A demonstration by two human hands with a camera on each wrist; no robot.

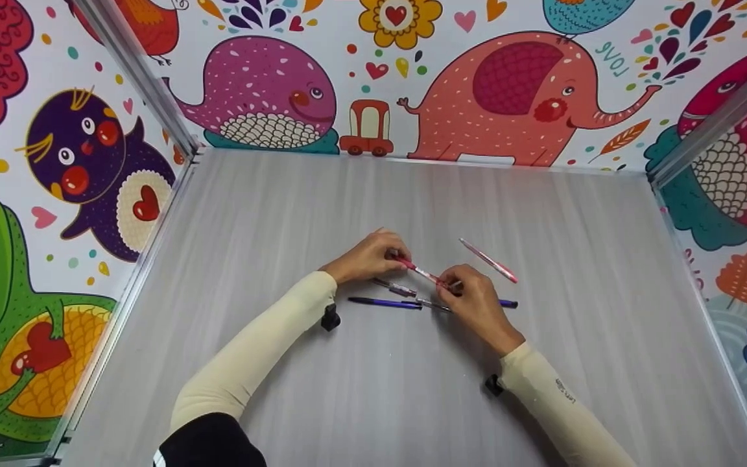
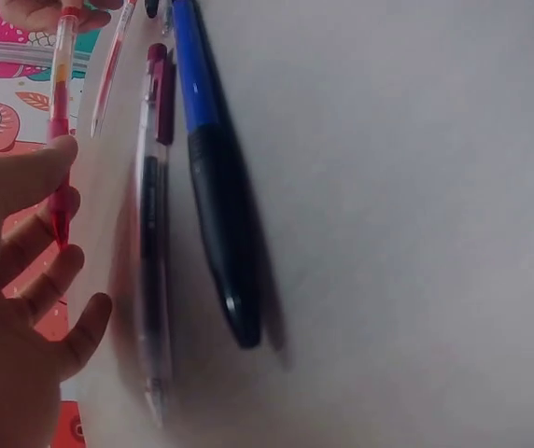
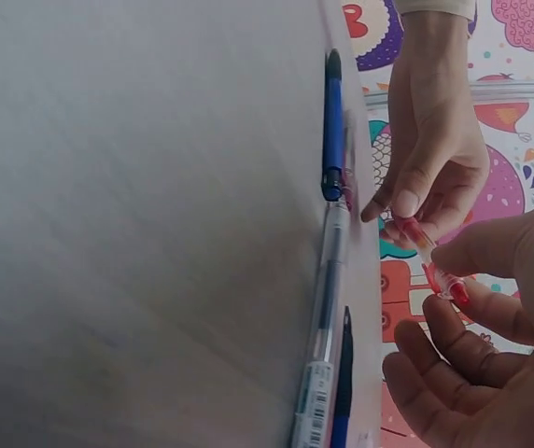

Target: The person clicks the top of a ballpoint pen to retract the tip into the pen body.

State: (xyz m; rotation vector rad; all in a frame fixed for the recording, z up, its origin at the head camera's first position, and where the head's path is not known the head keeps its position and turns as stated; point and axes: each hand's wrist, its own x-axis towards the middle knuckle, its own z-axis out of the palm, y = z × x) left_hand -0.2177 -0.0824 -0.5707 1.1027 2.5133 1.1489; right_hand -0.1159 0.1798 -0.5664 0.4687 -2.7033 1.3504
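two hands, one red pen

head view: left hand point(image 1: 367, 257) and right hand point(image 1: 474, 301) each pinch an end of the red pen point(image 1: 422, 272) above the worktop point(image 1: 283, 214). left wrist view: blue pen point(image 2: 213, 168) lies alongside. right wrist view: fingertips pinching, so pull straight, don't twist.

A blue pen point(image 1: 383, 302) lies on the grey table point(image 1: 283, 214), with a clear pen with a maroon clip point(image 1: 394, 287) just beside it. Another pink pen point(image 1: 489, 261) lies apart to the right. Cartoon animal walls point(image 1: 516, 91) surround the table.
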